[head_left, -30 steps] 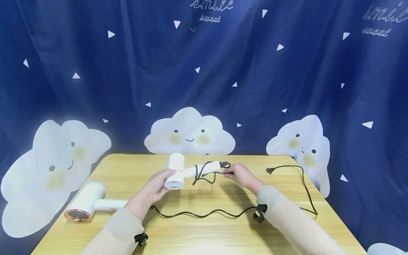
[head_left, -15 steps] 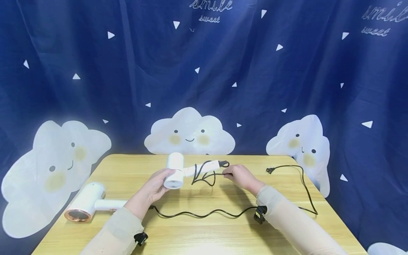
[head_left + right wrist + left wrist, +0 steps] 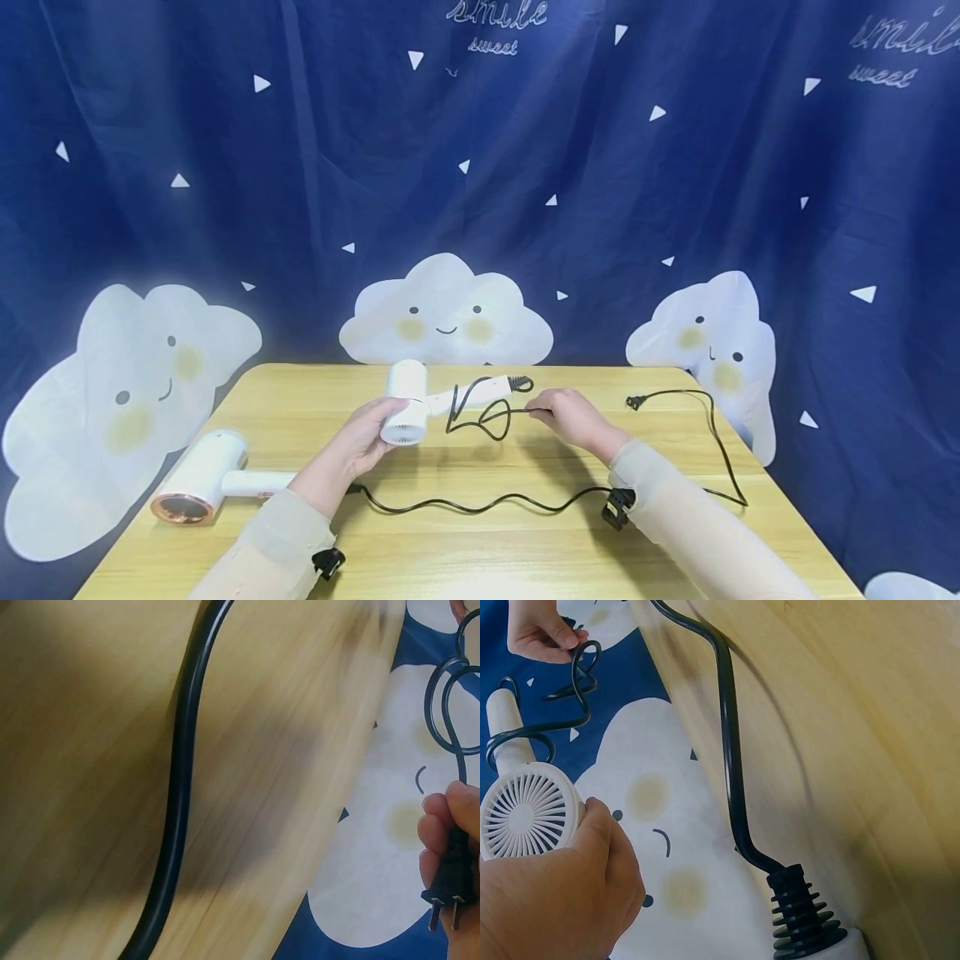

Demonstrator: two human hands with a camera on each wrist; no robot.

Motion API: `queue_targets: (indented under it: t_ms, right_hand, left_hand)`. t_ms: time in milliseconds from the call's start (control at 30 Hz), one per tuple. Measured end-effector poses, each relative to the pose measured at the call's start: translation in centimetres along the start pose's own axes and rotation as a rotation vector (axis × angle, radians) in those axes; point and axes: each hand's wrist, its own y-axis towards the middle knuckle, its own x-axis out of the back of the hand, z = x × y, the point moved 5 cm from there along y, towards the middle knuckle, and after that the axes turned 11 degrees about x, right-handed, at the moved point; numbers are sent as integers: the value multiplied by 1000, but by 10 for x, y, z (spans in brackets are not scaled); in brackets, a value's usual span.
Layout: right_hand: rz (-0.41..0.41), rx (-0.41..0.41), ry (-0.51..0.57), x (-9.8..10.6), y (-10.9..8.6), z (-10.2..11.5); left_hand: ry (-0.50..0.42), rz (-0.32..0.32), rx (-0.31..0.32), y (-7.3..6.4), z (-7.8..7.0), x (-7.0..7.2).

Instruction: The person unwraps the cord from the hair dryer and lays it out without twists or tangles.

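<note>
My left hand [image 3: 365, 439] grips the head of a white hair dryer [image 3: 406, 382], its round slotted vent [image 3: 523, 817] showing in the left wrist view. The dryer is held above the table, handle pointing right. A black cord [image 3: 454, 409] loops loosely around that handle. Its far end leads to my right hand [image 3: 573, 418], which pinches the cord at its two-pin plug [image 3: 448, 889]; both prongs stick out of the fist in the right wrist view.
A second white hair dryer [image 3: 202, 475] with a copper-coloured rim lies at the table's left. Its black cord [image 3: 480, 508] runs across the table [image 3: 450, 558], under my right arm, to a plug [image 3: 635, 402] at the right. A blue cloud-print curtain [image 3: 480, 167] hangs behind.
The cord loops around the handle have loosened and opened out. The held dryer has shifted slightly left, and my right hand has barely moved.
</note>
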Motion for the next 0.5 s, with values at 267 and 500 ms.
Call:
queue_targets:
  t_ms: [267,500]
  right_hand:
    - [24,6,45,1,-2,5]
    - [13,35,76,5,-2,11]
  left_hand:
    - [-19,5,-4,0,-1,2]
    - [-26,-21,-7,0,-2,6]
